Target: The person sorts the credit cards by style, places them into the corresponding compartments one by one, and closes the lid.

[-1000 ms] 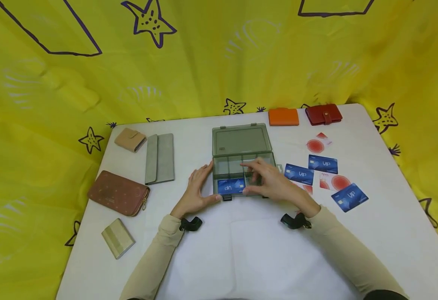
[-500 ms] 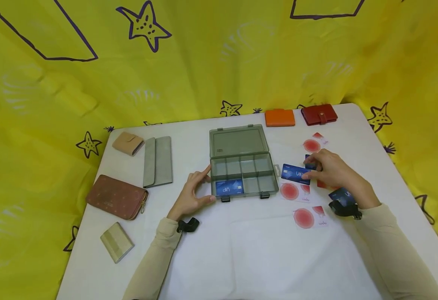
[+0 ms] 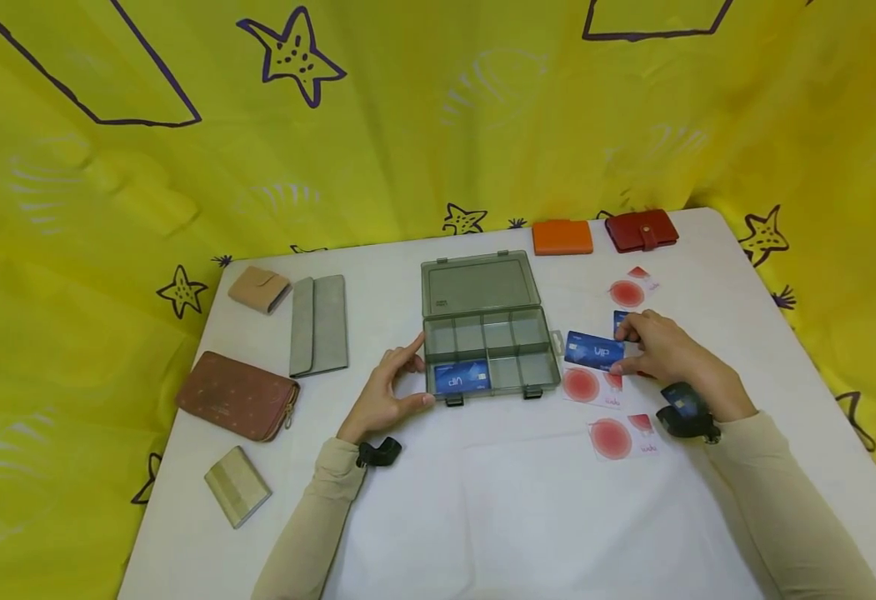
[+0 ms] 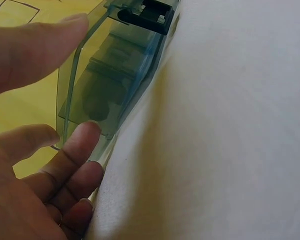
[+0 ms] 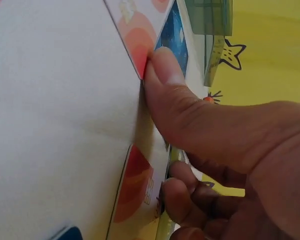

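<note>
A translucent green divided plastic box [image 3: 523, 365] stands with its lid [image 3: 478, 283] raised back. One blue VIP card [image 3: 462, 377] lies in its front left compartment. My left hand [image 3: 387, 392] rests beside the box's left end, thumb near the front corner; the left wrist view shows its fingers [image 4: 82, 145] relaxed near the box wall. Right of the box, my right hand [image 3: 666, 354] pinches the right end of another blue VIP card [image 3: 591, 350] between thumb [image 5: 165, 75] and finger. That card overlaps a red-and-white card [image 3: 591, 387]. The hand partly hides other cards.
Another red-and-white card [image 3: 621, 437] lies nearer the front, one [image 3: 628, 292] farther back. A blue card [image 3: 679, 398] shows by the right wrist. Orange [image 3: 562, 238] and red [image 3: 642, 230] wallets sit at the back; several wallets, including a brown zip one [image 3: 235, 396], lie left.
My right hand has left the box, moved right to the blue cards and taken hold of one by its end. The left hand has stayed at the box.
</note>
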A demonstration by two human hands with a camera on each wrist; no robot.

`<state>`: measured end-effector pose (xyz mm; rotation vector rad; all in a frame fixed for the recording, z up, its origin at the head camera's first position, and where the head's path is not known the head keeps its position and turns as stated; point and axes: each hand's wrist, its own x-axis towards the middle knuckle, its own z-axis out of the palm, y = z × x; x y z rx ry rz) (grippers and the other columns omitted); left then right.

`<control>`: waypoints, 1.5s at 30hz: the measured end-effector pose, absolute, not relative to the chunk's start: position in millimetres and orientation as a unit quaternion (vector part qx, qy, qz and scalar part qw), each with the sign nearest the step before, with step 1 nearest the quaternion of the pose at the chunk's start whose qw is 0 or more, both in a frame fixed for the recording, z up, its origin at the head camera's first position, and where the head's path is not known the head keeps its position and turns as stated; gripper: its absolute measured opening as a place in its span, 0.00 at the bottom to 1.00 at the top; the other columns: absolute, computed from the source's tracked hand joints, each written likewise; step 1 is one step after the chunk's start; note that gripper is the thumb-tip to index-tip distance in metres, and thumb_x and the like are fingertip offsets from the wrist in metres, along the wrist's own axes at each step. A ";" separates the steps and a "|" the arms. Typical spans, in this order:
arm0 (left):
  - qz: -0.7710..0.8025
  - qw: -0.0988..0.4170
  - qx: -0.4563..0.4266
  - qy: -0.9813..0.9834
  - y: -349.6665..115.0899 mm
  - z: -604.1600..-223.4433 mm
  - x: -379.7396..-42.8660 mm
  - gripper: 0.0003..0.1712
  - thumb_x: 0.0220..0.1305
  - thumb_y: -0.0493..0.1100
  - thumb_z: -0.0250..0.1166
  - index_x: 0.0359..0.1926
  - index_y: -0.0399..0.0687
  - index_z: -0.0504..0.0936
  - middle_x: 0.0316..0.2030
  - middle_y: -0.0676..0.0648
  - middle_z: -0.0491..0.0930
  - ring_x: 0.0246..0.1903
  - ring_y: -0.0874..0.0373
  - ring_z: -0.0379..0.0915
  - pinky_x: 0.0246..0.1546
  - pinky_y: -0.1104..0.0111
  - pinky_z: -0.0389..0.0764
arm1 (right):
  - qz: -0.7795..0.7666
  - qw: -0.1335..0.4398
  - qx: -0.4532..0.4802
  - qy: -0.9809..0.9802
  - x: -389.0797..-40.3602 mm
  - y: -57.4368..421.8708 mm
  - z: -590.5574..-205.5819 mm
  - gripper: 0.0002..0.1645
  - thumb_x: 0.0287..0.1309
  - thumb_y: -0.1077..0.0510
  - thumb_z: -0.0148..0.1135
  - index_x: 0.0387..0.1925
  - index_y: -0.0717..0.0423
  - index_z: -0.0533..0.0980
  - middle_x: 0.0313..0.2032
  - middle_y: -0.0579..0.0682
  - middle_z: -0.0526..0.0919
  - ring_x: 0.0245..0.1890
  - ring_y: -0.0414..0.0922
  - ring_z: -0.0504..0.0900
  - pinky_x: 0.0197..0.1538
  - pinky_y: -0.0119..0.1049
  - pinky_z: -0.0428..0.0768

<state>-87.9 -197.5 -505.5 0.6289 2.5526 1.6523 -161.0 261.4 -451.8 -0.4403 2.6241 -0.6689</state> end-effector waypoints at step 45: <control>0.544 0.025 0.177 0.820 -199.9 -507.8 -90.3 0.57 0.50 0.33 0.83 0.80 0.39 0.65 0.50 0.36 0.82 0.55 0.39 0.71 0.64 0.49 0.70 | -0.385 0.081 -0.369 0.842 -139.7 102.3 -460.0 0.34 0.55 0.55 0.82 0.62 0.58 0.79 0.50 0.52 0.84 0.46 0.48 0.82 0.52 0.45 0.83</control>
